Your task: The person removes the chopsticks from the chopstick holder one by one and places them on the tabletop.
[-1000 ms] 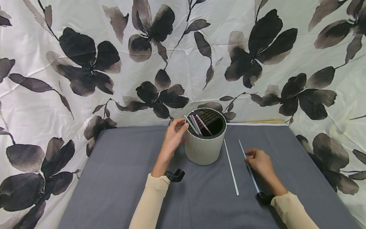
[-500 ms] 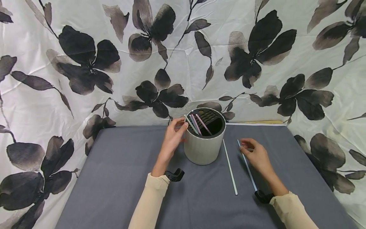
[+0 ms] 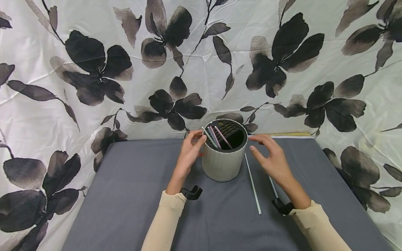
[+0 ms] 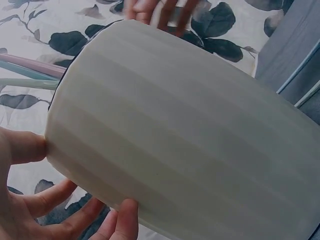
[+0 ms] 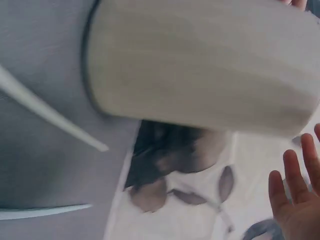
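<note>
A cream cylindrical pen holder (image 3: 221,167) stands upright, with a dark slotted top. Several thin pastel straws (image 3: 223,137) lean inside it. My left hand (image 3: 190,146) grips the holder's upper left side; in the left wrist view its thumb (image 4: 25,146) presses near the rim and the other fingers bend along the wall. My right hand (image 3: 273,158) hovers by the holder's right rim, fingers spread and nothing in them. Beneath that wrist lies a blue straw (image 3: 273,186), partly hidden by the hand and wrist strap. A pale green-white straw (image 3: 253,184) lies between it and the holder.
Grey cloth (image 3: 141,195) covers the table. Behind it hangs a white curtain (image 3: 201,104) with dark flowers, close to the holder's back. A yellowish strip (image 3: 292,134) runs along the table's back edge at right. Each wrist wears a black strap (image 3: 192,192).
My right hand has left the blue straw, which its fingers were touching, and moved up and left to the holder's rim, fingers spreading. The left hand has stayed put.
</note>
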Available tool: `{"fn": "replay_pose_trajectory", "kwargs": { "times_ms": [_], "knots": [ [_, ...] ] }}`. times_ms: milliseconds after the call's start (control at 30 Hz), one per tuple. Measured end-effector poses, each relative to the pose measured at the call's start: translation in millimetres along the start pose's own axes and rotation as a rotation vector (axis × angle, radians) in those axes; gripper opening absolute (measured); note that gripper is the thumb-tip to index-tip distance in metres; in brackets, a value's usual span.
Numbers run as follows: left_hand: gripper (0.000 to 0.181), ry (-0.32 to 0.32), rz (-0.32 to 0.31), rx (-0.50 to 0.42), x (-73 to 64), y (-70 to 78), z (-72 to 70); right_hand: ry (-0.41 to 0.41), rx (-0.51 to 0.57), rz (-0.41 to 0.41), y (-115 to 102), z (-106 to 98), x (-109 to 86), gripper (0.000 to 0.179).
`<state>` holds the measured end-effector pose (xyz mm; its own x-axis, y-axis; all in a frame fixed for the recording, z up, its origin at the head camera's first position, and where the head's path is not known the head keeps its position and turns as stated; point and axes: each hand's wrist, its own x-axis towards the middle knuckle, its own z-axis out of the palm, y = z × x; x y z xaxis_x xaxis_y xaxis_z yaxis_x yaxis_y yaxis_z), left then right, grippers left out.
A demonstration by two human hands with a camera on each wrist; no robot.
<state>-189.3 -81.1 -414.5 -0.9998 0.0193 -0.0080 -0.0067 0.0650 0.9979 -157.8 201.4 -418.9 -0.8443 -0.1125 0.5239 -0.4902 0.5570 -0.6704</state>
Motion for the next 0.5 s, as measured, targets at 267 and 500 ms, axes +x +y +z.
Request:
{"fn": "replay_pose_trajectory", "kwargs": {
  "times_ms": [267,500],
  "knots": [
    [0.042,-0.010,-0.004,0.001,-2.4,0.7,-2.1,-0.047,-0.022,-0.115,-33,11,22.8,0.025],
    [0.042,-0.018,-0.008,0.002,-4.3,0.3,-3.1,-0.162,-0.030,-0.084,-47,20,35.2,0.024]
  ]
}}
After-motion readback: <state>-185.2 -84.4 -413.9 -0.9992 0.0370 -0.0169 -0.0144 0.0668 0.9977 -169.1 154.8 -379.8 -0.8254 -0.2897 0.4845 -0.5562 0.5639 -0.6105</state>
